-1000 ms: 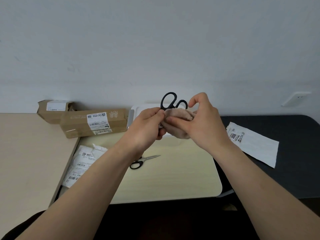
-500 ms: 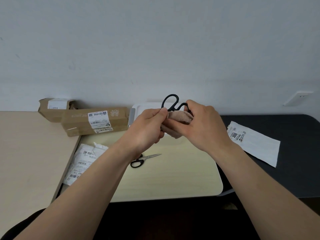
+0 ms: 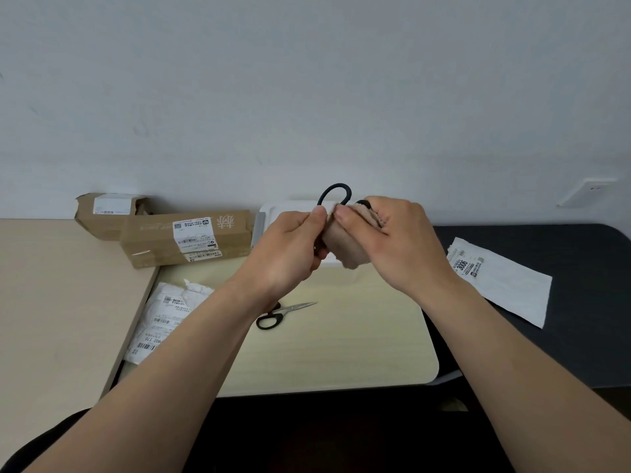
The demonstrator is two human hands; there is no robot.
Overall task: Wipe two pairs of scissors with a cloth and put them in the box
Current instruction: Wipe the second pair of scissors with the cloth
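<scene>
We hold the first scissors [image 3: 335, 191] above the far edge of the desk [image 3: 341, 356], in front of the white box [image 3: 283, 209]. The left hand [image 3: 290, 244] has its fingers [image 3: 319, 215] curled round the scissors; the right hand [image 3: 397, 240] pinches the beige cloth [image 3: 345, 249] round them. The second scissors [image 3: 278, 313] lie flat near the desk's centre, handles toward its left edge, partly hidden by our left wrist

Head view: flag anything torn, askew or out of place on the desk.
The rear cardboard box, far left by the wall, has a ragged, torn-open end. The white mailer bag nearer the person lies crumpled and torn open. Nothing else stands out.
</scene>
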